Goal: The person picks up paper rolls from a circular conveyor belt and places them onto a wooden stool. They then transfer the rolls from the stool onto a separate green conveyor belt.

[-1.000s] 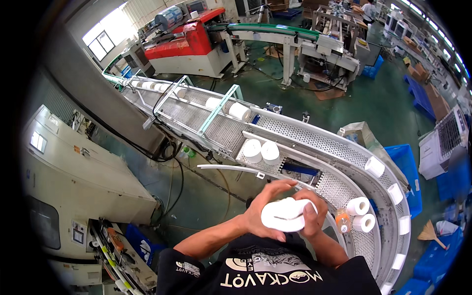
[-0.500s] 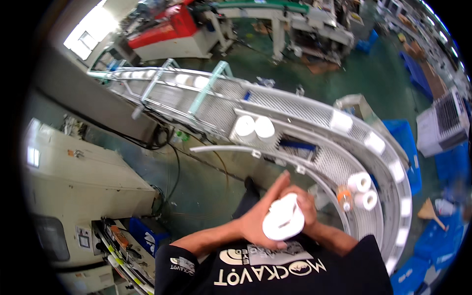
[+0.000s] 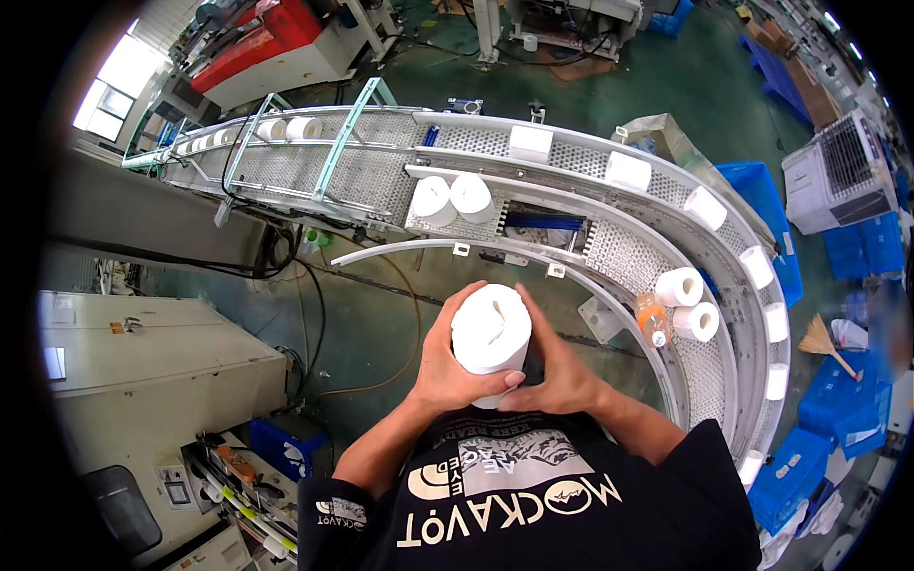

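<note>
A white toilet paper roll (image 3: 488, 333) stands nearly upright in front of my chest, its top end turned up and showing a crooked slit in the middle. My left hand (image 3: 446, 369) wraps its left side, the thumb lying across the front. From the right, my right hand (image 3: 560, 373) presses against the roll, its fingers partly hidden behind it. Beyond my hands, a pair of rolls (image 3: 471, 198) stands on the inner conveyor belt (image 3: 628, 249). Two more rolls (image 3: 697, 322) lie to the right, beside a bottle of orange liquid (image 3: 652, 320).
An outer curved conveyor (image 3: 581, 157) carries several spaced rolls (image 3: 628, 172) around to my right. A metal guide rail (image 3: 400, 247) bends between me and the belts. At left stands a cream machine cabinet (image 3: 162, 352); blue crates (image 3: 838, 395) and a broom (image 3: 828, 344) are at right.
Both hands have moved up and away from my chest with the roll, which has turned from tilted to nearly upright. My view has shifted, and the orange bottle appears farther left.
</note>
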Action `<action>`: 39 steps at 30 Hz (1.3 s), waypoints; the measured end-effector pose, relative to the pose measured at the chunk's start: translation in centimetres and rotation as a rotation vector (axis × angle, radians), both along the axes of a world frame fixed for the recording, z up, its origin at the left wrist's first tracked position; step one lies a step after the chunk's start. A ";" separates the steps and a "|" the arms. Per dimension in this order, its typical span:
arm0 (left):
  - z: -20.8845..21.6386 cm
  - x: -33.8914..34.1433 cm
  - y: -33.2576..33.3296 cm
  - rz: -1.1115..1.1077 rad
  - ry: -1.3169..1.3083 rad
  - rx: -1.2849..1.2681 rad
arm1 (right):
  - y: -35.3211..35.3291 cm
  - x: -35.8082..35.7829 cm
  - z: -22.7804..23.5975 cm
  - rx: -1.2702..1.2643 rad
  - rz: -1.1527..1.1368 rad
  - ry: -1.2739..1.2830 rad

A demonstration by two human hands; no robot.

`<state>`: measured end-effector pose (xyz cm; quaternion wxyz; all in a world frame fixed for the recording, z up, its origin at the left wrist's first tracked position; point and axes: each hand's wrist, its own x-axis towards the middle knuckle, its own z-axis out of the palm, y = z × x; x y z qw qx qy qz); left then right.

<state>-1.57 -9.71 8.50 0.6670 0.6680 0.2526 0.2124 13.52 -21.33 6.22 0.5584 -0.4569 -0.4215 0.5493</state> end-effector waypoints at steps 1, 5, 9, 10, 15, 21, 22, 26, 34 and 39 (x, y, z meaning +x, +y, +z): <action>0.1 0.0 0.1 0.004 -0.012 0.013 | 0.0 -0.4 0.1 -0.021 0.019 -0.104; -0.3 0.4 0.1 0.095 -0.019 0.012 | 1.2 -0.7 0.7 -0.010 -0.067 -0.147; 0.3 1.2 0.6 0.096 -0.129 0.307 | 1.4 -1.0 1.0 0.158 -0.237 -0.228; 0.4 1.5 0.7 0.102 -0.173 0.327 | 1.5 -1.1 1.1 0.205 -0.274 -0.255; -2.8 2.3 2.3 0.210 -0.050 -0.144 | 4.5 -0.2 -2.0 0.064 -0.253 -0.187; -1.7 0.5 2.0 -0.002 -0.180 -0.114 | 4.0 1.7 -0.6 0.226 -0.122 -0.340; -1.1 -0.1 2.2 -0.110 -0.029 -0.157 | 3.5 1.8 -0.1 0.195 -0.040 -0.314; -2.6 -0.8 2.4 -0.066 -0.082 0.066 | 4.0 5.1 0.7 0.235 0.235 0.186; -2.2 0.6 2.4 0.088 -0.071 0.570 | 5.5 4.3 3.8 0.112 0.110 0.111; -2.2 0.5 1.8 0.098 -0.112 0.413 | 5.7 4.4 3.7 0.107 0.115 0.093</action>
